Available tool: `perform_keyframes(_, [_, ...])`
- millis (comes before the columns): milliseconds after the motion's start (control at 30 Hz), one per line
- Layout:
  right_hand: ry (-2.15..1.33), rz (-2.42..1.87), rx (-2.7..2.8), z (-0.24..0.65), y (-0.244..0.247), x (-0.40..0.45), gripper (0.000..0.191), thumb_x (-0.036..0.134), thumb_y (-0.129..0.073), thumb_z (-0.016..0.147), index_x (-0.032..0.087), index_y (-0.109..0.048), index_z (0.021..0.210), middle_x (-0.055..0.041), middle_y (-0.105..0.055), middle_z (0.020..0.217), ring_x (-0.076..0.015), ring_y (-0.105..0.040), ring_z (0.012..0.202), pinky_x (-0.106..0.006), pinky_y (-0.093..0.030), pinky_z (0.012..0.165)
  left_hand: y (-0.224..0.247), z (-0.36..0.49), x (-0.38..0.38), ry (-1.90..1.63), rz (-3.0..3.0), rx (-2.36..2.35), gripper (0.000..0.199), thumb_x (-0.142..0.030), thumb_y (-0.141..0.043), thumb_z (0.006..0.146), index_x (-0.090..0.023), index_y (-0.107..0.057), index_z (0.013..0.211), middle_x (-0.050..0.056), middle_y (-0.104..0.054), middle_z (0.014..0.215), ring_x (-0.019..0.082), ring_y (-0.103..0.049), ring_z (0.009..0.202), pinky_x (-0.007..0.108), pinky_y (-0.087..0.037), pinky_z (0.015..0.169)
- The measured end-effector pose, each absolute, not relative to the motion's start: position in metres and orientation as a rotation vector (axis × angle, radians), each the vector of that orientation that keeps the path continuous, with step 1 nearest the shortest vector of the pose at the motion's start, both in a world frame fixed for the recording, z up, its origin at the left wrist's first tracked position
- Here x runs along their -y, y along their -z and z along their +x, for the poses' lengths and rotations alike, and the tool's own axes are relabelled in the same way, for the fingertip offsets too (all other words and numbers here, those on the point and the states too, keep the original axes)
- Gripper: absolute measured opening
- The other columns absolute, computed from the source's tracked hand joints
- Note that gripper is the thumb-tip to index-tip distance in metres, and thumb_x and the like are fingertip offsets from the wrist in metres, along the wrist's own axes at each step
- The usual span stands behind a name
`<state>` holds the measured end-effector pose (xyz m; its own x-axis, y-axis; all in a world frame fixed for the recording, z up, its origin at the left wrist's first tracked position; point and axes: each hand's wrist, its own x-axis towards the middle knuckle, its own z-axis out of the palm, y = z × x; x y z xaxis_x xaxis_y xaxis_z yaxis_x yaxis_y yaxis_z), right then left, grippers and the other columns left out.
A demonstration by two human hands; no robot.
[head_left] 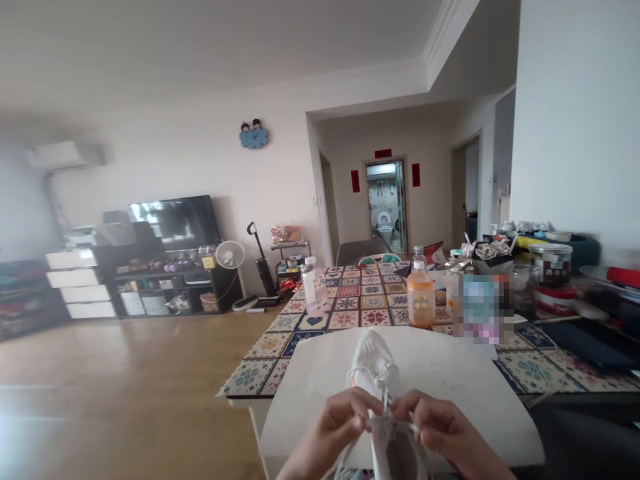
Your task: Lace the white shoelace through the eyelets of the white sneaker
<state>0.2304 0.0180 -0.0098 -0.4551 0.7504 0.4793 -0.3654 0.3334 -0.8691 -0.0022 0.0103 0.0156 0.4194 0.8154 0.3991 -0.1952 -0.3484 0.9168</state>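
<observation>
Both hands meet at the bottom of the head view: my left hand (336, 420) and right hand (440, 427) each pinch a white lace (386, 400) of the white shoe (375, 367). It lies on a white sheet (450, 373) spread over the table (350, 300), which has a patterned tile cloth. An orange bottle (421, 293) and a clear bottle (311, 283) stand beyond. Past the wood floor (125, 360) I see a television (175, 220) and a fan (230, 255). The shoe is pale, toe pointing away from me.
</observation>
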Motion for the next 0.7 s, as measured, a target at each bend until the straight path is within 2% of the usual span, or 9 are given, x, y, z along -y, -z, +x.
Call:
perform_keyframes(67, [-1.452,-0.290,1.373,0.215,0.017,-0.018,0.036,0.055,-0.078,0.075,0.021,-0.070,0.072,-0.0062,-0.068,0.084,-0.0230,-0.064,0.085,-0.035,-0.047,0.081,-0.006,0.015,-0.012,-1.225,1.432,-0.497,0.043,-0.057,-0.077,0.074,-0.016,-0.067,0.068,0.008,-0.068,0.076,0.022,-0.061,0.075,0.032,-0.044,0.076])
perform_keyframes(133, [-1.506,-0.289,1.209,0.205,0.022,-0.017,0.033,0.051,-0.082,0.073,0.020,-0.070,0.071,-0.0033,-0.066,0.073,-0.0182,-0.061,0.072,-0.029,-0.046,0.072,0.003,0.029,-0.016,-1.310,1.320,-0.511,0.046,-0.057,-0.079,0.072,-0.015,-0.063,0.064,0.003,-0.060,0.065,0.016,-0.053,0.062,0.027,-0.040,0.065])
perform_keyframes(233, [-1.517,-0.387,1.079,0.201,0.025,-0.015,0.034,0.048,-0.084,0.072,0.018,-0.068,0.070,-0.0002,-0.060,0.061,-0.0124,-0.052,0.058,-0.023,-0.040,0.060,0.009,0.040,-0.020,-1.384,1.252,-0.563,0.048,-0.060,-0.075,0.075,-0.016,-0.060,0.064,-0.003,-0.049,0.059,0.011,-0.041,0.055,0.023,-0.034,0.058])
perform_keyframes(300, [-1.469,-0.475,1.101,0.202,0.024,-0.013,0.035,0.048,-0.082,0.074,0.016,-0.067,0.069,0.0009,-0.056,0.058,-0.0113,-0.049,0.056,-0.022,-0.038,0.058,0.008,0.041,-0.019,-1.394,1.254,-0.593,0.046,-0.059,-0.075,0.075,-0.016,-0.063,0.065,-0.003,-0.048,0.059,0.010,-0.039,0.054,0.023,-0.033,0.056])
perform_keyframes(467, [-1.178,-0.640,1.394,0.205,0.013,-0.007,0.028,0.045,-0.070,0.087,0.018,-0.073,0.081,-0.0001,-0.057,0.070,-0.0134,-0.055,0.064,-0.024,-0.044,0.064,-0.003,0.037,-0.008,-1.324,1.387,-0.626,0.031,-0.043,-0.086,0.070,-0.015,-0.075,0.064,0.005,-0.060,0.071,0.016,-0.057,0.068,0.027,-0.043,0.066])
perform_keyframes(533, [-1.049,-0.653,1.480,0.205,0.012,-0.005,0.029,0.045,-0.067,0.089,0.019,-0.074,0.078,-0.0016,-0.059,0.073,-0.0147,-0.057,0.066,-0.025,-0.046,0.066,-0.003,0.038,-0.005,-1.292,1.409,-0.626,0.029,-0.041,-0.087,0.069,-0.015,-0.076,0.064,0.006,-0.062,0.070,0.018,-0.061,0.068,0.029,-0.046,0.068])
perform_keyframes(600, [-0.974,-0.666,1.515,0.204,0.014,-0.004,0.030,0.046,-0.065,0.089,0.020,-0.072,0.078,-0.0023,-0.061,0.073,-0.0157,-0.059,0.067,-0.024,-0.047,0.065,0.000,0.042,-0.004,-1.279,1.384,-0.623,0.032,-0.046,-0.086,0.068,-0.016,-0.074,0.071,0.003,-0.062,0.066,0.017,-0.062,0.063,0.029,-0.048,0.065])
perform_keyframes(700, [-0.993,-0.709,1.527,0.205,0.020,-0.004,0.026,0.045,-0.063,0.091,0.020,-0.069,0.085,-0.0015,-0.064,0.071,-0.0157,-0.061,0.064,-0.024,-0.049,0.064,0.007,0.048,-0.006,-1.275,1.321,-0.635,0.047,-0.054,-0.086,0.063,-0.020,-0.070,0.091,0.000,-0.063,0.065,0.017,-0.062,0.055,0.028,-0.048,0.057])
